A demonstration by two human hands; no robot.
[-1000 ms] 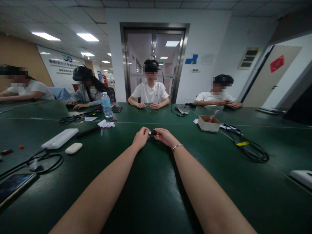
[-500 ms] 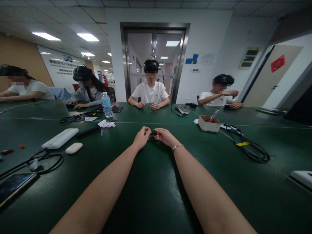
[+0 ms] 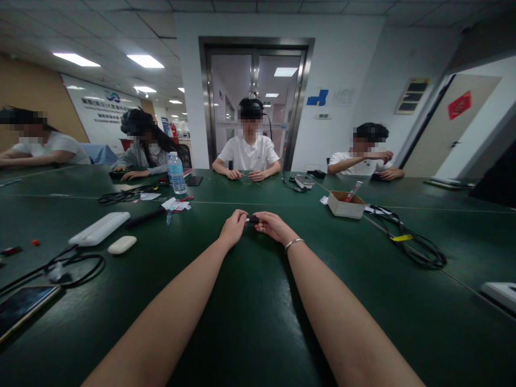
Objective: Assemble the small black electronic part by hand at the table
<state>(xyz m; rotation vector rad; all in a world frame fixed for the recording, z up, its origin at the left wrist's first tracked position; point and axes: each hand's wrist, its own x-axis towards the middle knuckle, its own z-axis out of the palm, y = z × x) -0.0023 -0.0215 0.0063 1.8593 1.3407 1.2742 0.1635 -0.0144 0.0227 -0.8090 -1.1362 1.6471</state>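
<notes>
A small black stick-like object (image 3: 252, 220) spans the gap between my two hands, low over the green table (image 3: 258, 301). A light, shiny bit shows at its left end; its exact kind is too small to make out. My left hand (image 3: 234, 228) is closed in a pinch at that left end. The right end sits between the thumb and fingers of my right hand (image 3: 276, 226), which has a silver bangle (image 3: 294, 244) at the wrist. My fingers hide both ends of the object.
To the left lie a white power bank (image 3: 99, 229), a white earbud case (image 3: 122, 245), a phone (image 3: 26, 309) and cables. A water bottle (image 3: 176, 173) stands farther back. At right are an open box (image 3: 346, 206) and a coiled black cable (image 3: 423, 252). Several people sit across the table.
My left hand has shifted very slightly left, and more of the black object with its shiny bit shows between my hands. My right hand has hardly moved.
</notes>
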